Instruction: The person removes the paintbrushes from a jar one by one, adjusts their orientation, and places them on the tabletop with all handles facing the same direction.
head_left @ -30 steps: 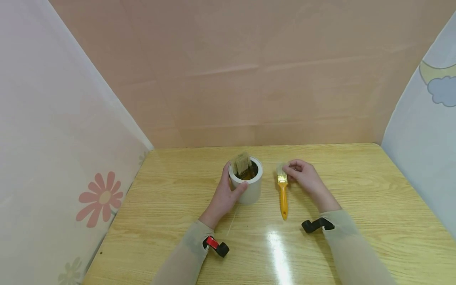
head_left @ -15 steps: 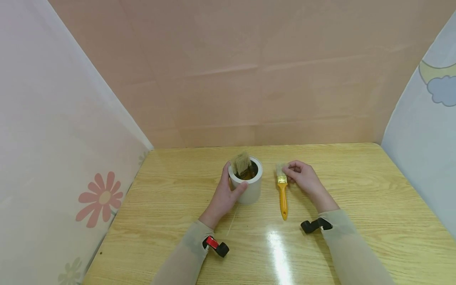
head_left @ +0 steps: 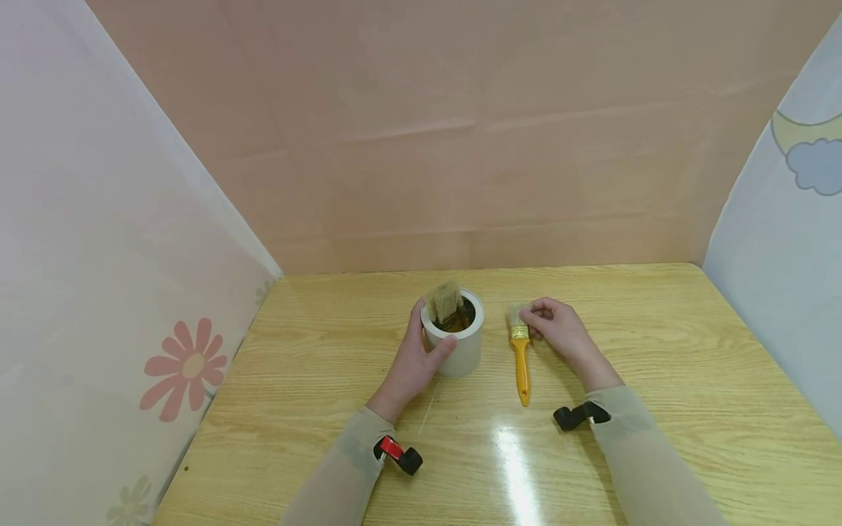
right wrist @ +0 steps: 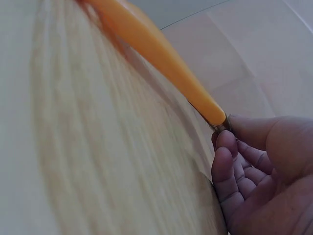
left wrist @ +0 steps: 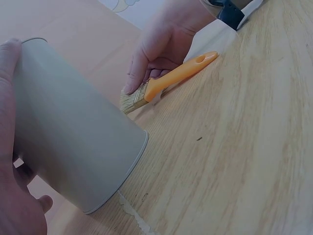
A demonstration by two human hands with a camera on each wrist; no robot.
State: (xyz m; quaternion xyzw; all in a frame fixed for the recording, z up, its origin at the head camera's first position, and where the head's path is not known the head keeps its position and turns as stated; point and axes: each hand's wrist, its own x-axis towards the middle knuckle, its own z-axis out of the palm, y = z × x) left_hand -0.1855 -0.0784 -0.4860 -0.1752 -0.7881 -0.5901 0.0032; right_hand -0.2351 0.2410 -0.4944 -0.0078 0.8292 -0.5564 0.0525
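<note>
My left hand (head_left: 416,365) wraps round a white cylindrical container (head_left: 465,356), thumb at the front and fingers on the far left side. Inside it stands a paintbrush with its pale bristles (head_left: 445,301) up, sticking out above the rim; a yellow handle shows deeper in the dark opening. To the right, my right hand (head_left: 561,329) pinches another paintbrush (head_left: 522,369) at the metal band and bristles. Its orange-yellow handle points toward me, low over the table. In the left wrist view the thumb lies over the metal band of this paintbrush (left wrist: 181,73).
The wood-grain table (head_left: 316,365) bears a thin pale streak (head_left: 429,409) in front of the container. A plain pinkish-brown backdrop (head_left: 473,146) rises behind it, with patterned cloth walls at the left (head_left: 99,219) and right (head_left: 789,292).
My right hand and the paintbrush in it have shifted very slightly left and toward me. The left hand and the container stay where they were.
</note>
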